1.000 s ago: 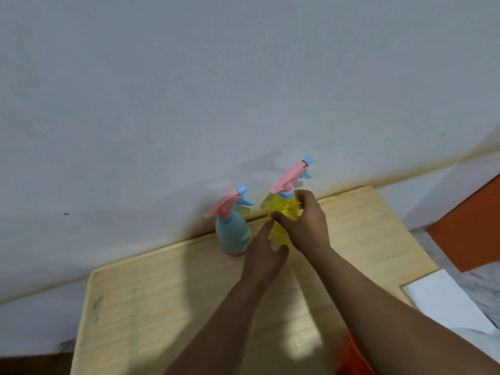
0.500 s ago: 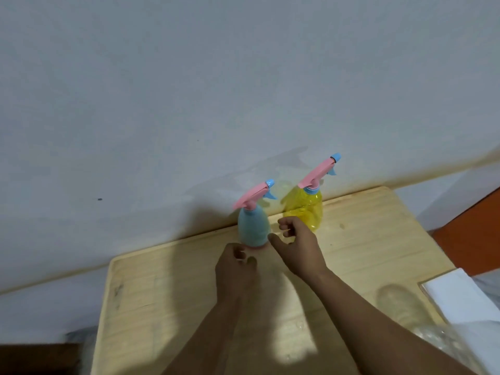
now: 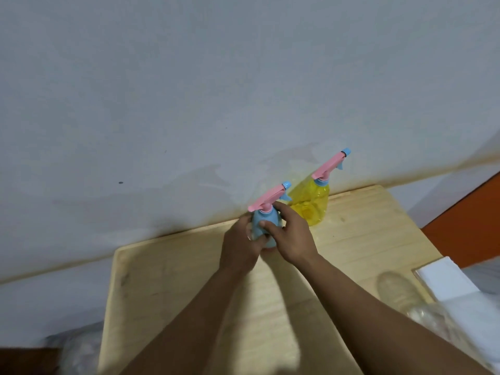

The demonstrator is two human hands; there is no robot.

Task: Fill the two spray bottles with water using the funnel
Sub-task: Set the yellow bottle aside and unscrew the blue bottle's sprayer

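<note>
Both hands, left (image 3: 239, 246) and right (image 3: 290, 235), grip a blue bottle (image 3: 263, 223) on a table (image 3: 167, 288); a yellow bottle (image 3: 313, 201) stands just beside.

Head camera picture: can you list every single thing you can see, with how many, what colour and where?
blue spray bottle: one, light blue with pink trigger head, at the table's back edge by the wall, between both hands
yellow spray bottle: one, see-through yellow with pink trigger head, right of the blue one, untouched
table: one, light wood, against the wall
wall: one, grey-white, behind the table
white sheet: one, off the table's right edge
clear plastic thing: one, blurry, at the table's right edge; cannot tell what it is
left hand: one, grips the blue bottle's left side
right hand: one, holds the blue bottle's right side
</note>
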